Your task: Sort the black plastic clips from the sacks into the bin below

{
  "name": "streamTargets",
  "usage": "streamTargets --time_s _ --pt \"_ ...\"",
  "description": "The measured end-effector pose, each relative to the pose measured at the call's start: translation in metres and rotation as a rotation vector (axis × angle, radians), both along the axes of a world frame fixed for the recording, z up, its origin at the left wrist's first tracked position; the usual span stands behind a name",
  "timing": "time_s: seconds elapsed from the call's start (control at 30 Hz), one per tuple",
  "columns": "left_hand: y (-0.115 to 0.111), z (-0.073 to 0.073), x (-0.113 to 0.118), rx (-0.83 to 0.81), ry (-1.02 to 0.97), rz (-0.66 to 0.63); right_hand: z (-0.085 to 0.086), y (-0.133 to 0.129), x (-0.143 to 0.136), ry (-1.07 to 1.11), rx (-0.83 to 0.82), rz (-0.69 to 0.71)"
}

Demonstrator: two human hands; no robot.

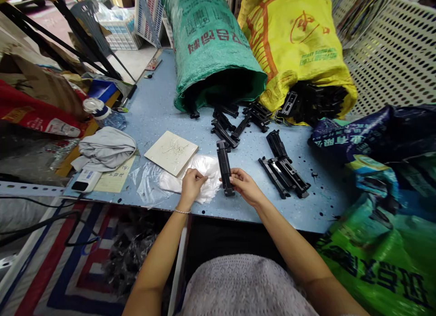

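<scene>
My right hand [245, 186] holds a long black plastic part [224, 168] upright by its lower right side, near the table's front edge. My left hand [193, 184] is closed in a pinch over a stack of clear plastic bags [207, 170]; what its fingertips hold is too small to make out. Behind the bags lies a cream square tile [171, 152]. Several black parts [286, 170] rest to the right of my right hand, and more black parts [226, 125] are spread before the mouth of a green sack.
Beyond the blue table [146, 111] stand the green sack [218, 48] and a yellow sack [299, 39] full of black parts. At the left are a grey cloth [105, 148], a white device [86, 180] and a bottle [105, 114]. A green bag [378, 261] bounds the right side.
</scene>
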State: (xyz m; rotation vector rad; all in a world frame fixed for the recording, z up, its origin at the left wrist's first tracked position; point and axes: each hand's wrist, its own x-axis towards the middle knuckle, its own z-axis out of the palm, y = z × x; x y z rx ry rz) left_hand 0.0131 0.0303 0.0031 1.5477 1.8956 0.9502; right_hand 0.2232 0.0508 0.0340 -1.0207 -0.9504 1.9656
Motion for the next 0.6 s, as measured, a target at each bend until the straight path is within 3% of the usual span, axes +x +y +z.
streamTargets --time_s 0.1,0.17,0.23,0.33,0.4,0.5,0.6 --pt "-0.002 -0.002 -0.021 -0.077 -0.247 -0.03 -0.002 0.009 -0.025 0.244 -0.1 0.058" --pt "-0.007 0.001 -0.028 -0.046 -0.268 -0.022 -0.007 0.013 -0.042 0.279 -0.143 0.048" --pt "-0.012 0.006 -0.032 0.029 -0.143 -0.044 -0.012 0.011 -0.049 0.213 -0.134 -0.021" --pt "-0.018 0.013 -0.038 0.109 0.153 -0.134 -0.013 0.0 -0.036 0.139 -0.083 -0.06" --pt "-0.021 0.018 -0.04 0.113 0.225 -0.141 -0.011 -0.01 -0.017 0.176 -0.13 0.073" --pt "-0.028 0.028 -0.036 0.131 0.17 -0.156 -0.016 -0.022 0.002 0.216 -0.31 0.355" --pt "-0.049 0.042 -0.018 0.175 0.118 -0.297 -0.028 -0.025 -0.002 0.162 -0.369 0.4"
